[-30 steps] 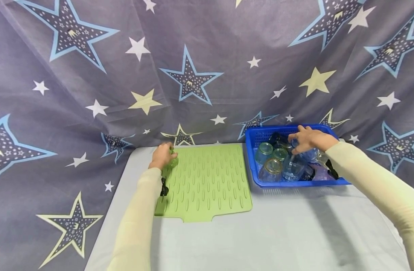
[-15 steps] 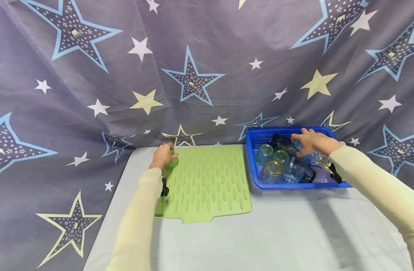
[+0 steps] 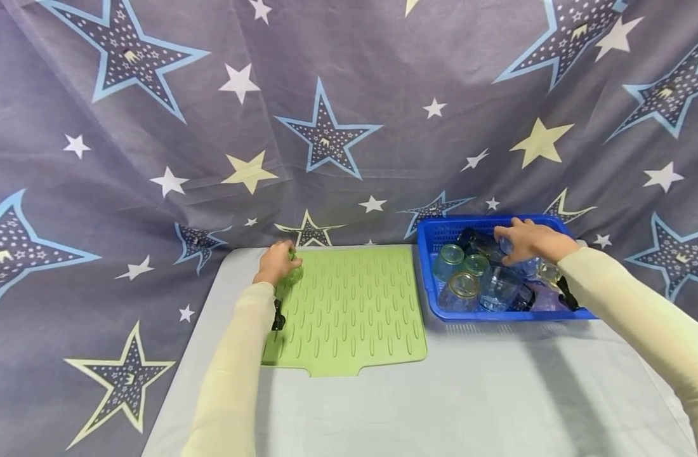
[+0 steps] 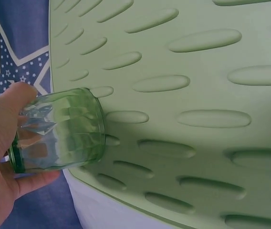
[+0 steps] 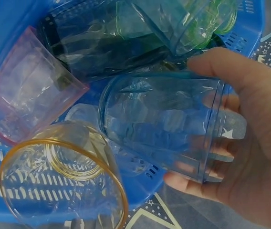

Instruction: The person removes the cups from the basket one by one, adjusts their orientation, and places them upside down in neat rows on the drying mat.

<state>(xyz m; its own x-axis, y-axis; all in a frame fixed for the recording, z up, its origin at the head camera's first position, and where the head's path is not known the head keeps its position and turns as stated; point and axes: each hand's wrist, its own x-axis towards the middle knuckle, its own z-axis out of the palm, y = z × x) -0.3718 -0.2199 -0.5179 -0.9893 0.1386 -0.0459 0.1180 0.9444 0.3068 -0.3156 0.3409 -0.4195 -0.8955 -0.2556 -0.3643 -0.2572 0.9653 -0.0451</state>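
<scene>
At the far left corner of the green ridged mat (image 3: 349,304), my left hand (image 3: 276,261) holds a green faceted glass (image 4: 61,131). Thumb and fingers curl round one end of it, while its other end meets the mat. Over on the right, my right hand (image 3: 526,241) reaches into the blue basket (image 3: 509,315). It grips a transparent blue glass (image 5: 159,119) by one end, thumb on one side and fingers on the other. A dark blue glass (image 5: 102,52), a pink-rimmed glass (image 5: 28,90) and an amber-rimmed glass (image 5: 61,186) lie close around it.
More glasses crowd the basket's left half, among them a teal one (image 3: 447,261) and a gold-rimmed one (image 3: 460,292). The basket stands right of the mat on a white table (image 3: 469,393). A star-patterned curtain (image 3: 349,127) hangs behind.
The right hand has shifted slightly to the right within the basket, at the blue glass. My left hand keeps its place on the green glass. The head view has tilted a little.
</scene>
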